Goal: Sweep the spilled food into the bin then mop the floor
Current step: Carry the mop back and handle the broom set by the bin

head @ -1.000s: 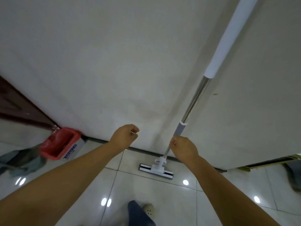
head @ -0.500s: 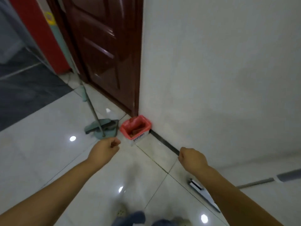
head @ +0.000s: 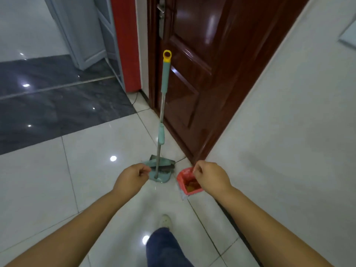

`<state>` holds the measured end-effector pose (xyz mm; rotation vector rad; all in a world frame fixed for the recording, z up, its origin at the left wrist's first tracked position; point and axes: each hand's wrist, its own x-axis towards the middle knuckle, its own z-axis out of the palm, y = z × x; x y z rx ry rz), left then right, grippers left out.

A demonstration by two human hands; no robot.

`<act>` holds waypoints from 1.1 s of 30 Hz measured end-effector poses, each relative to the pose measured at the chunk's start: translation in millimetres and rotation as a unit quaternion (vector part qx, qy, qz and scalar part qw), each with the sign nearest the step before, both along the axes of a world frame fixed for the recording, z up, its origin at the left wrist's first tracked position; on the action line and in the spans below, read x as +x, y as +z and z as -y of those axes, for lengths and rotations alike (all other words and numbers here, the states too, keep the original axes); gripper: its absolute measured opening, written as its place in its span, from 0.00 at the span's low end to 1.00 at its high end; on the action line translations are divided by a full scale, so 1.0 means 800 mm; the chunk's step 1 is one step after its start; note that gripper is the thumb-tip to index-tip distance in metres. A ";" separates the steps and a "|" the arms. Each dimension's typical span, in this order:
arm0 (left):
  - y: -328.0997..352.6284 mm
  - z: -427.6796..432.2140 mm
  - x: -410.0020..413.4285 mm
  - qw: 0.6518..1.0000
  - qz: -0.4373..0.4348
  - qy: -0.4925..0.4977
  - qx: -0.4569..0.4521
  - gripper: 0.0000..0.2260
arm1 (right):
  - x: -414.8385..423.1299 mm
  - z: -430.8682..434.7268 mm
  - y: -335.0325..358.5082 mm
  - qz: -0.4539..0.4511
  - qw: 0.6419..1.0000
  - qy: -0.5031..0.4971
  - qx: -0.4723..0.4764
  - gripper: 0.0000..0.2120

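Left hand (head: pixel 133 178) and right hand (head: pixel 210 176) are held forward, fingers curled in, nothing gripped. Metal-shafted broom (head: pixel 163 78) is stood upright in teal plastic dustpan (head: pixel 161 177) by glossy wooden door (head: pixel 202 74), seemingly parked. Square red bin (head: pixel 179 180) is set just beside it; orange-brown food (head: pixel 190 186) is seen inside. No mop is seen.
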<state>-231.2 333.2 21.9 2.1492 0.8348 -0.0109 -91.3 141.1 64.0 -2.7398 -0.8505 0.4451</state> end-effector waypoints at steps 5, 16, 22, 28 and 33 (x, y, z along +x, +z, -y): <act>0.017 -0.063 0.062 0.999 -0.002 0.032 0.021 0.09 | 0.078 -0.100 0.018 0.003 0.998 0.038 0.047 0.10; 0.029 -0.160 0.140 0.995 -0.039 0.031 0.084 0.11 | 0.208 -0.293 0.052 -0.016 0.983 -0.035 0.180 0.20; 0.020 -0.215 0.154 0.996 -0.043 -0.022 0.070 0.12 | 0.213 -0.330 0.048 -0.009 0.985 -0.064 0.159 0.18; 0.010 -0.263 0.174 0.992 -0.034 -0.124 0.020 0.14 | 0.167 -0.334 0.040 -0.001 0.986 -0.079 0.144 0.11; 0.001 -0.283 0.177 0.973 -0.039 -0.227 0.003 0.16 | 0.123 -0.315 0.031 -0.017 0.976 -0.142 0.166 0.13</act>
